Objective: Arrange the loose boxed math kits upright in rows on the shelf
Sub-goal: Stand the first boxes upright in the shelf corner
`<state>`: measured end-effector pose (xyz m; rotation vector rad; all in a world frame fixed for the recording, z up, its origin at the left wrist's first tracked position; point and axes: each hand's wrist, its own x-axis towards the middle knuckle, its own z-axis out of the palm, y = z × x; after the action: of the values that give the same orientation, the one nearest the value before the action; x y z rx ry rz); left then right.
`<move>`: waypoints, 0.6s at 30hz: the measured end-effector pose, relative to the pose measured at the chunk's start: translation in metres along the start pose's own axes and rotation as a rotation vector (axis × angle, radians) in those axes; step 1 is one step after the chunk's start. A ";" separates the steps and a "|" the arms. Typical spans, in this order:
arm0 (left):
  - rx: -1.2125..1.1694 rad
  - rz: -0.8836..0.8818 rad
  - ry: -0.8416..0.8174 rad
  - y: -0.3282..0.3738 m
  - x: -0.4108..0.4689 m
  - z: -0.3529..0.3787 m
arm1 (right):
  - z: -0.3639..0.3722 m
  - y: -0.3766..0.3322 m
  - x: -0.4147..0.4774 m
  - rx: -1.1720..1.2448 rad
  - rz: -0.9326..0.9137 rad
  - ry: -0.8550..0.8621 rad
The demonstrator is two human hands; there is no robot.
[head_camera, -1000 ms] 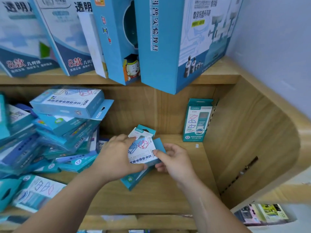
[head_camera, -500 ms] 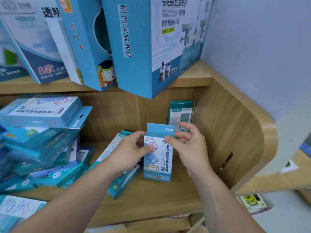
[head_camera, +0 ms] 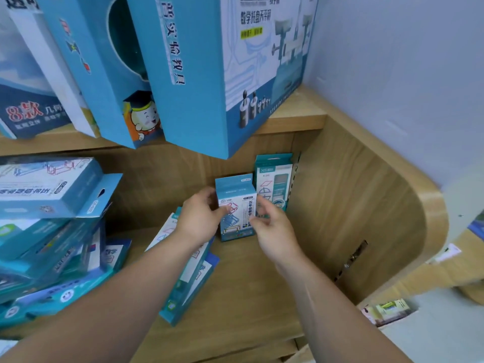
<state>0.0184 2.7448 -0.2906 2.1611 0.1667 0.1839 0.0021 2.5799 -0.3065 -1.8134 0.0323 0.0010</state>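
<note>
A small teal and white boxed math kit (head_camera: pixel 235 205) stands upright near the back of the wooden shelf (head_camera: pixel 246 289). My left hand (head_camera: pixel 200 220) grips its left side and my right hand (head_camera: pixel 272 226) pinches its right edge. Just right of it, another teal kit (head_camera: pixel 275 179) stands upright against the back panel in the corner. One loose kit (head_camera: pixel 188 281) lies flat under my left forearm. A jumbled pile of loose kits (head_camera: pixel 52 224) fills the left of the shelf.
Large blue boxes (head_camera: pixel 209 74) stand on the upper shelf and overhang the working space. The curved wooden side panel (head_camera: pixel 366 210) closes the shelf on the right. Bare shelf board lies in front of the two upright kits.
Both hands carried the kit from mid-shelf back toward the rear panel and set it upright beside the standing kit. The camera moved closer.
</note>
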 end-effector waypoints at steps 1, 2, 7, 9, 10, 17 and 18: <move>0.004 0.010 0.012 0.001 0.003 0.001 | 0.001 -0.002 0.002 -0.004 0.028 -0.012; 0.007 0.024 0.025 0.002 0.007 0.002 | 0.002 -0.003 0.003 -0.003 0.050 -0.028; 0.088 0.056 0.103 0.009 0.017 0.005 | 0.004 -0.003 0.008 0.005 0.077 -0.049; 0.099 0.037 0.133 0.008 0.020 0.007 | 0.004 -0.003 0.009 -0.009 0.082 -0.062; 0.088 0.020 0.149 0.006 0.022 0.008 | 0.003 -0.003 0.010 -0.011 0.085 -0.069; 0.033 0.016 0.107 0.001 0.023 0.001 | 0.004 -0.001 0.012 -0.008 0.084 -0.075; 0.024 0.023 0.086 -0.001 0.020 -0.004 | 0.004 0.000 0.012 -0.005 0.085 -0.069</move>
<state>0.0374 2.7521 -0.2878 2.1807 0.1942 0.2891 0.0137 2.5832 -0.3073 -1.8144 0.0609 0.1239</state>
